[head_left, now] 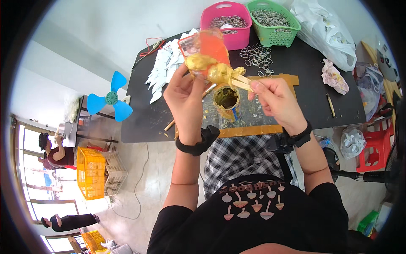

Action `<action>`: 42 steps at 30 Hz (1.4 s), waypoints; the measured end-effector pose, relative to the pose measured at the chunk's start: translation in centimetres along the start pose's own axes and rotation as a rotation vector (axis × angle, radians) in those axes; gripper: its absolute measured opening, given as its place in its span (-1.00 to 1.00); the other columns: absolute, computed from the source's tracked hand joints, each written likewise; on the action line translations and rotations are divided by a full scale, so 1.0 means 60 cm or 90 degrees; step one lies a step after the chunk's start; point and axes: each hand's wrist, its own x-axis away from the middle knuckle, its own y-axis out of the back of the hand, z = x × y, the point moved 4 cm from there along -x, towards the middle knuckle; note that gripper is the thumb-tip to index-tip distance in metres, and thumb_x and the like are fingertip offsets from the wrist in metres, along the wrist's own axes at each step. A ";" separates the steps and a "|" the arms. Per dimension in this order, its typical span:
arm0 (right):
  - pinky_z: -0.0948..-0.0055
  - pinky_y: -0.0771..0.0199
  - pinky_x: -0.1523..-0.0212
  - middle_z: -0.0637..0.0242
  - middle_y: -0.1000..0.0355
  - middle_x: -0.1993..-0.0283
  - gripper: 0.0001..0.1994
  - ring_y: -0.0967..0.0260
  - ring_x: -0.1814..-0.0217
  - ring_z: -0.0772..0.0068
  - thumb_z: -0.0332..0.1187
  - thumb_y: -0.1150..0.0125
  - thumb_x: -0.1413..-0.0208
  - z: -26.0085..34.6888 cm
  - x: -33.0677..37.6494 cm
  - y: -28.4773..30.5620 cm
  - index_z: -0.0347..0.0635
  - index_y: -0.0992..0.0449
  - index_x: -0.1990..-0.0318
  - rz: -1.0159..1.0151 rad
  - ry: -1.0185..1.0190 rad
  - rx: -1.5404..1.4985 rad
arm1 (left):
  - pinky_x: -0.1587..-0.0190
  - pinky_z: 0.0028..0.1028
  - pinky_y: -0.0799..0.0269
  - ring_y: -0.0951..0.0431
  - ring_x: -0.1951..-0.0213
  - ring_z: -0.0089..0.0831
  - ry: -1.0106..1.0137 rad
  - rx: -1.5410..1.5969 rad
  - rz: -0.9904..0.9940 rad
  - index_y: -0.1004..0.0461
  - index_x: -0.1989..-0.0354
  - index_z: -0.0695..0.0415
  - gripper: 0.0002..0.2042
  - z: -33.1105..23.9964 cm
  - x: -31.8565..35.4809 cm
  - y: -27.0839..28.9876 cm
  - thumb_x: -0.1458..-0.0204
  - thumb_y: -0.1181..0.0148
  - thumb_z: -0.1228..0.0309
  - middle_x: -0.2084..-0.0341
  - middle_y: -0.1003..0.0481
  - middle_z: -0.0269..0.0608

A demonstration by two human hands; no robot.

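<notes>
My left hand [186, 97] is closed on an orange-red flat plate [215, 47] and tilts it up over the table. Thick yellow paste [201, 62] is heaped along the plate's lower edge. Between the fingers of my right hand [279, 101] is a flat wooden stick [242, 83], its far end in the paste. Just below the stick, an open tin [235, 113] smeared with the same yellow stuff stands on the table, dark inside. Brown tape [253, 131] edges the work area beneath it. Another thin stick [170, 125] lies left of the tin, partly hidden by my left arm.
On the black table [311, 95], a pink basket [237, 41] and a green basket [285, 39] hold metal rings, with loose rings [259, 58] in front. White slips [163, 65] lie left; a plastic bag [327, 36], crumpled cloth [335, 77] and pen-like tool [330, 106] right. A blue fan [111, 98] stands left.
</notes>
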 end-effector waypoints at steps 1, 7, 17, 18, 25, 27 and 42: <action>0.69 0.13 0.74 0.63 -0.01 0.74 -0.67 0.16 0.76 0.81 -0.21 -0.01 -0.29 -0.004 -0.001 -0.005 -0.29 -0.52 0.38 0.004 -0.005 -0.062 | 0.15 -0.43 -0.58 -0.59 0.17 -0.40 -0.003 -0.009 0.030 -0.32 -0.09 0.42 -0.64 0.001 0.004 -0.004 -0.10 -0.08 0.64 0.19 -0.55 -0.03; 0.68 0.18 0.75 0.64 0.02 0.74 -0.67 0.21 0.76 0.81 -0.22 0.00 -0.30 -0.015 -0.005 -0.034 -0.26 -0.45 0.44 0.001 -0.033 -0.220 | 0.09 -0.51 -0.53 -0.54 0.14 -0.51 0.014 -0.008 0.062 -0.31 -0.14 0.40 -0.62 0.010 0.025 -0.024 -0.11 0.00 0.70 0.17 -0.53 -0.15; 0.71 0.20 0.77 0.65 0.00 0.72 -0.69 0.20 0.74 0.82 -0.17 0.00 -0.29 -0.021 -0.002 -0.064 -0.18 -0.37 0.42 0.021 -0.036 -0.475 | 0.14 -0.57 -0.48 -0.53 0.20 -0.57 -0.003 -0.032 0.055 -0.39 -0.03 0.43 -0.71 0.020 0.044 -0.042 -0.11 -0.02 0.69 0.22 -0.55 -0.19; 0.71 0.20 0.77 0.66 0.01 0.72 -0.69 0.21 0.74 0.82 -0.16 0.01 -0.29 -0.021 -0.003 -0.064 -0.18 -0.36 0.42 0.025 -0.044 -0.485 | 0.14 -0.56 -0.49 -0.54 0.19 -0.56 -0.028 -0.067 0.049 -0.38 -0.05 0.43 -0.69 0.020 0.044 -0.041 -0.11 -0.05 0.68 0.21 -0.55 -0.15; 0.73 0.22 0.76 0.68 0.06 0.70 -0.68 0.22 0.73 0.82 -0.13 0.01 -0.29 -0.008 0.006 -0.056 -0.16 -0.34 0.41 0.072 0.007 -0.526 | 0.17 -0.59 -0.48 -0.54 0.22 -0.58 -0.083 -0.129 0.066 -0.37 -0.09 0.40 -0.66 0.018 0.045 -0.035 -0.11 -0.08 0.66 0.21 -0.56 -0.15; 0.74 0.25 0.78 0.68 0.11 0.70 -0.69 0.24 0.73 0.82 -0.16 0.05 -0.31 -0.003 0.008 -0.052 -0.18 -0.33 0.41 0.086 0.023 -0.568 | 0.19 -0.58 -0.50 -0.55 0.22 -0.58 -0.066 -0.108 0.080 -0.37 -0.10 0.40 -0.66 0.013 0.041 -0.033 -0.12 -0.07 0.65 0.22 -0.56 -0.16; 0.51 -0.12 0.66 0.25 -0.25 0.66 -0.80 -0.20 0.71 0.52 -0.35 0.02 -0.27 0.009 0.048 0.001 -0.28 -0.49 0.17 -0.149 0.286 0.260 | 0.26 -0.55 -0.52 -0.59 0.25 -0.48 -0.065 -0.105 0.056 -0.37 -0.07 0.42 -0.65 0.010 0.028 -0.009 -0.07 -0.05 0.70 0.26 -0.57 -0.03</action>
